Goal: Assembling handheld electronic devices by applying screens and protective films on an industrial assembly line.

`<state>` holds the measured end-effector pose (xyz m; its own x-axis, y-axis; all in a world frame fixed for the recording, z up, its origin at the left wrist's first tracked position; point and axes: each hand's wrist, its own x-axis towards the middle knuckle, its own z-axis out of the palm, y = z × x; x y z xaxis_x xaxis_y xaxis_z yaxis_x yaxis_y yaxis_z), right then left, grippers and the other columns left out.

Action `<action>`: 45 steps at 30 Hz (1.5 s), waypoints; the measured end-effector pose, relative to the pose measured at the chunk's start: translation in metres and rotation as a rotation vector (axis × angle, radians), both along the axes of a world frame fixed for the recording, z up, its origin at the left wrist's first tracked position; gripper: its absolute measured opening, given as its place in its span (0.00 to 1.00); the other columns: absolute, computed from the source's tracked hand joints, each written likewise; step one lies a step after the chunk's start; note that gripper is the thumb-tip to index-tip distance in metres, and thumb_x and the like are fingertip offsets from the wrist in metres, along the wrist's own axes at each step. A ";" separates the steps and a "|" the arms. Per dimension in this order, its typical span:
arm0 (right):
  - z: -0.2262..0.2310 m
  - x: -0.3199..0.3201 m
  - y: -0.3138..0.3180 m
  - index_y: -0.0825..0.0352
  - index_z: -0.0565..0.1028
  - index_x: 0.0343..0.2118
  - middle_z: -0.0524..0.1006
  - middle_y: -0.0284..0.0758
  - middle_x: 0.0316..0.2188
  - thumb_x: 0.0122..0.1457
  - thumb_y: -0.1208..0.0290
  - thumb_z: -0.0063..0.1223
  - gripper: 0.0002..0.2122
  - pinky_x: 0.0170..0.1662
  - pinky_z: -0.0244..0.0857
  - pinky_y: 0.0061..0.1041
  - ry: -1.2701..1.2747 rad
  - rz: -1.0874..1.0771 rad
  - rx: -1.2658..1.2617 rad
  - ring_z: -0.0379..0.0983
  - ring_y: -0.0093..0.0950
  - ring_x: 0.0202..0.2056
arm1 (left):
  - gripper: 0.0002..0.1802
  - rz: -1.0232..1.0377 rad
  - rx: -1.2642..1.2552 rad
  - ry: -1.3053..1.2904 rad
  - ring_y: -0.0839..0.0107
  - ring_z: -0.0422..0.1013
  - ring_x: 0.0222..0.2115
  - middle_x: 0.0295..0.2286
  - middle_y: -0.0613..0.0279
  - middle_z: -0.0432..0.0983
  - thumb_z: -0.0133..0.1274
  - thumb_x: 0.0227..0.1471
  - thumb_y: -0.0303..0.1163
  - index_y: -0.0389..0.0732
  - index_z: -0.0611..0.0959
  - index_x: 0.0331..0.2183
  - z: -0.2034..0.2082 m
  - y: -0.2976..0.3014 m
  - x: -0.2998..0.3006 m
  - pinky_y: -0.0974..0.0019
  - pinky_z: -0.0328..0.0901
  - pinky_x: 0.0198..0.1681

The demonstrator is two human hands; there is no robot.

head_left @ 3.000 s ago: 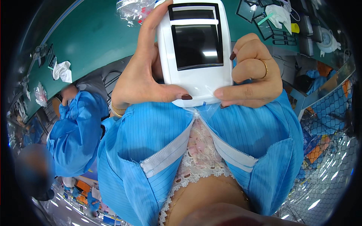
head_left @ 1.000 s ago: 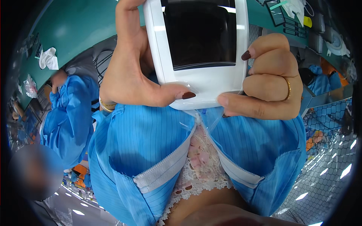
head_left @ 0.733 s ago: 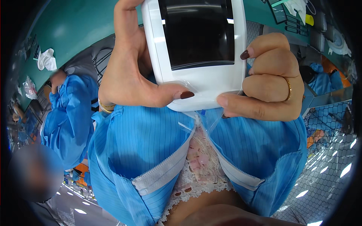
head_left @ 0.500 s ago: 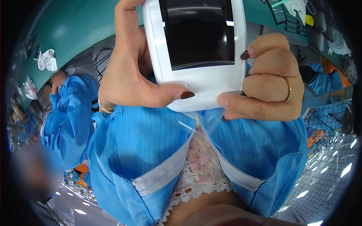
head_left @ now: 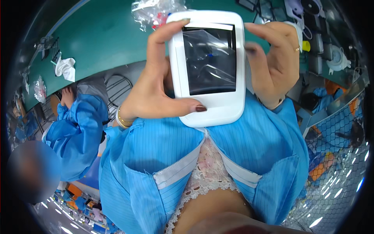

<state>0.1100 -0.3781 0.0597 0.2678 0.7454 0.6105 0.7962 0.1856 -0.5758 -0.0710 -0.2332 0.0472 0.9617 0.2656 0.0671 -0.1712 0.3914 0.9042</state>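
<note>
A white device with rounded corners and a dark, glossy rectangular screen stands upright in front of my chest. My left hand is closed round its left side, thumb on the lower front face and a fingertip at the upper left of the frame. Beside the right edge is my right hand, its index finger and thumb apart. The index fingertip is close to the upper right corner; whether it touches I cannot tell. Its thumb is blurred. Wrinkled glints cross the screen, either a reflection or clear film.
Behind the device lies a green worktable with a clear plastic bag and a crumpled white cloth. Dark and white parts crowd its right end. At the left sits a person in a blue smock, near a round wire stool.
The device now sits farther from me and shows whole. My right hand has let go of its lower right corner and moved up along the right edge, fingers spreading. My left hand still holds it.
</note>
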 end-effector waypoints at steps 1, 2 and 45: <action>0.000 0.003 0.002 0.75 0.72 0.44 0.68 0.44 0.42 0.47 0.67 0.64 0.23 0.48 0.58 0.30 0.050 0.026 0.049 0.66 0.36 0.43 | 0.58 0.006 0.004 0.038 0.63 0.62 0.53 0.54 0.51 0.55 0.61 0.34 0.18 0.46 0.44 0.60 0.002 -0.002 -0.003 0.62 0.64 0.51; 0.003 0.008 0.002 0.74 0.66 0.52 0.62 0.47 0.52 0.45 0.62 0.66 0.32 0.55 0.54 0.33 0.098 0.205 0.034 0.60 0.39 0.53 | 0.57 -0.002 0.075 0.055 0.64 0.63 0.52 0.53 0.50 0.56 0.60 0.34 0.17 0.46 0.44 0.60 0.004 0.000 -0.005 0.63 0.65 0.49; -0.049 -0.008 -0.020 0.72 0.77 0.30 0.69 0.31 0.30 0.48 0.85 0.57 0.05 0.37 0.59 0.15 0.842 -0.134 -0.123 0.65 0.19 0.34 | 0.59 -0.088 0.596 0.234 0.51 0.62 0.54 0.57 0.46 0.55 0.64 0.32 0.21 0.47 0.49 0.62 -0.032 -0.005 0.011 0.58 0.59 0.54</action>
